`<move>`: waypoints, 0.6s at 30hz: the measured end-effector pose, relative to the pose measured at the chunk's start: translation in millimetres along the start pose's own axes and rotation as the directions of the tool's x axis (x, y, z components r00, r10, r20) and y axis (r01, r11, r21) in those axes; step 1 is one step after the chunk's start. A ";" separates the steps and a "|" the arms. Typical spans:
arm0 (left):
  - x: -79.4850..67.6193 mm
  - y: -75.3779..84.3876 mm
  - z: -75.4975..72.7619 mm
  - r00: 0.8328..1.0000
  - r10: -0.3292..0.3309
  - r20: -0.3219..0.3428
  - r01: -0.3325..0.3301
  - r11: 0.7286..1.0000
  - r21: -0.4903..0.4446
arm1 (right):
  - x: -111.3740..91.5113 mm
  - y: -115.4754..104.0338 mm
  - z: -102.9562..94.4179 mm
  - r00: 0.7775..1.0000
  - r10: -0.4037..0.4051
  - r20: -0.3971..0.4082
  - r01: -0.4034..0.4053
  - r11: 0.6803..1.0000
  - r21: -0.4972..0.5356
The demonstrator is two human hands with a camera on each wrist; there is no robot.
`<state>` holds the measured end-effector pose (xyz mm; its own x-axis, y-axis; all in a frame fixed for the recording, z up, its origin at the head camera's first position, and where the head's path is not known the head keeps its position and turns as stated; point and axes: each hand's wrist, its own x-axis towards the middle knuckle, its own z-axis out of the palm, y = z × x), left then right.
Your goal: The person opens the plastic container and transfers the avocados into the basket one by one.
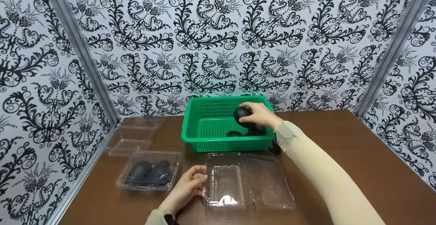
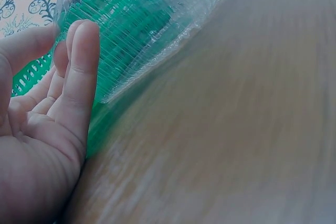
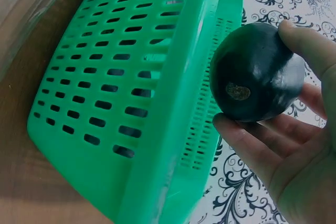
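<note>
My right hand [image 1: 257, 114] holds a smooth, dark, egg-shaped fruit [image 3: 252, 72] above the right side of a green plastic basket [image 1: 201, 139]. A small brown scar marks the fruit's end in the right wrist view. Several similar dark fruits [image 1: 234, 134] lie in the basket, partly hidden by its front wall. My left hand [image 1: 189, 184] grips the left edge of a clear plastic clamshell [image 1: 226, 180], which lies unfolded before the basket. In the left wrist view, the thumb and fingers [image 2: 83, 51] meet the clear plastic.
To the left, a closed clear clamshell [image 1: 173, 158] contains two dark fruits. Behind it stands another clear clamshell [image 1: 134, 145], unfolded. The brown table [image 1: 333, 143] meets black-and-white patterned panels [image 1: 218, 41] at the back and sides.
</note>
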<state>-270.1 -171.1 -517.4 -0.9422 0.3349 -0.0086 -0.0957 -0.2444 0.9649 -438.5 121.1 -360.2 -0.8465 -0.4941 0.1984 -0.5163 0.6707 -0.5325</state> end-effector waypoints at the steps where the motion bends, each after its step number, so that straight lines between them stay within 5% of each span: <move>1: -0.2 -0.3 0.1 1.000 -0.001 -0.002 0.001 1.000 -0.001 | 0.2 1.3 0.4 1.000 0.005 0.001 -0.005 1.000 -0.001; 18: -0.8 -1.4 -1.0 1.000 0.006 -0.001 -0.006 1.000 -0.003 | 2.7 6.9 0.8 0.996 0.089 -0.004 -0.089 0.996 0.029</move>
<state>-269.6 -171.9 -519.0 -0.9431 0.3325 -0.0026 -0.0905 -0.2491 0.9642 -444.2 123.9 -364.0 -0.8895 -0.4304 0.1534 -0.4352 0.6956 -0.5716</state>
